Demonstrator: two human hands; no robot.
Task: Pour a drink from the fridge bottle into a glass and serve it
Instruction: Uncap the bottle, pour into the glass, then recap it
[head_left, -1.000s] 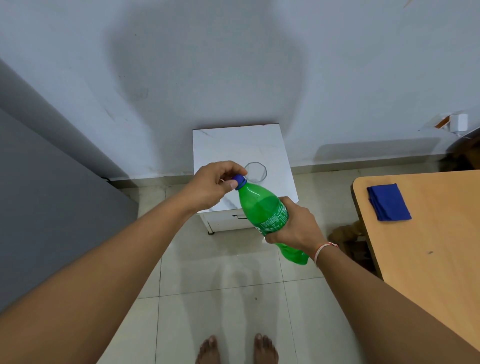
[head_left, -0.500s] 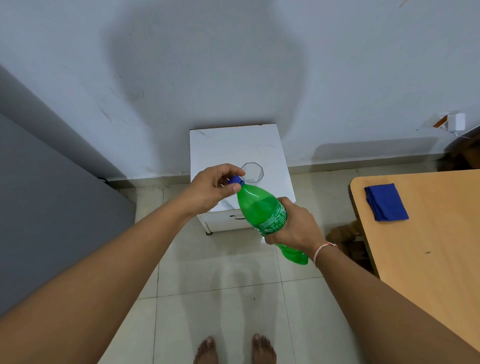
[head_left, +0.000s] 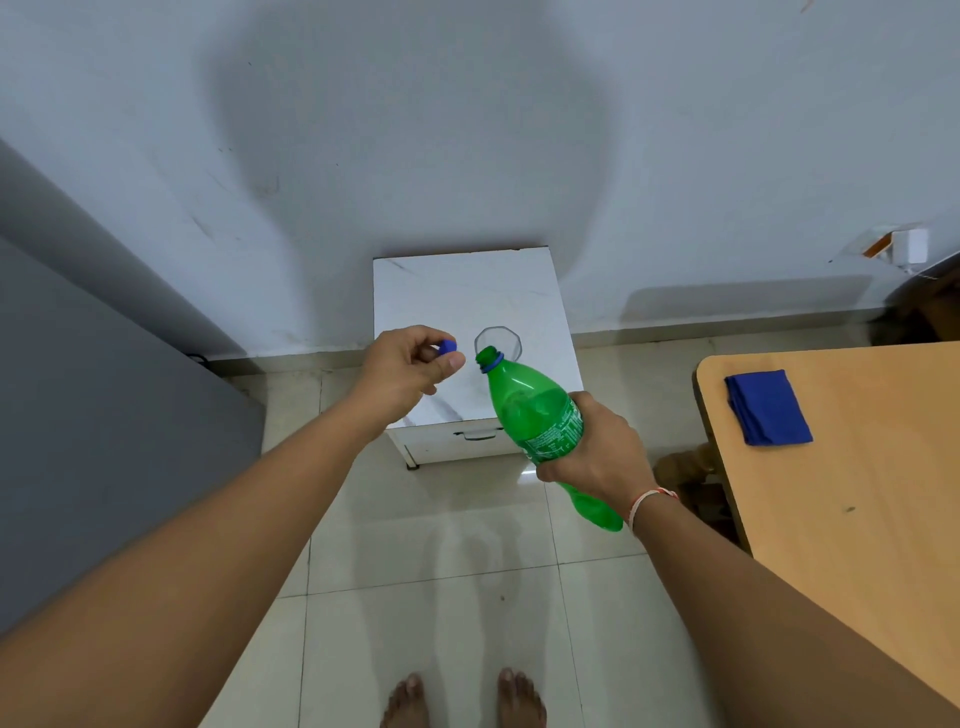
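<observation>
My right hand (head_left: 597, 452) grips a green plastic bottle (head_left: 535, 410) around its label, tilted with the open neck pointing up and away. My left hand (head_left: 408, 366) pinches the blue cap (head_left: 447, 346) between thumb and fingers, a little left of the bottle mouth. Just behind the mouth, a clear faceted glass (head_left: 498, 343) stands upright on the white marble-top cabinet (head_left: 457, 296). The bottle neck hides the near edge of the glass.
A grey fridge side (head_left: 104, 415) fills the left. To the right stands a wooden table (head_left: 857, 493) with a folded blue cloth (head_left: 768, 408) on it. The cabinet stands against the white wall. Tiled floor and my bare feet (head_left: 462, 699) lie below.
The cap was on the bottle with my left hand twisting it; now the cap is off and my left hand has drawn it leftward, leaving the bottle mouth open.
</observation>
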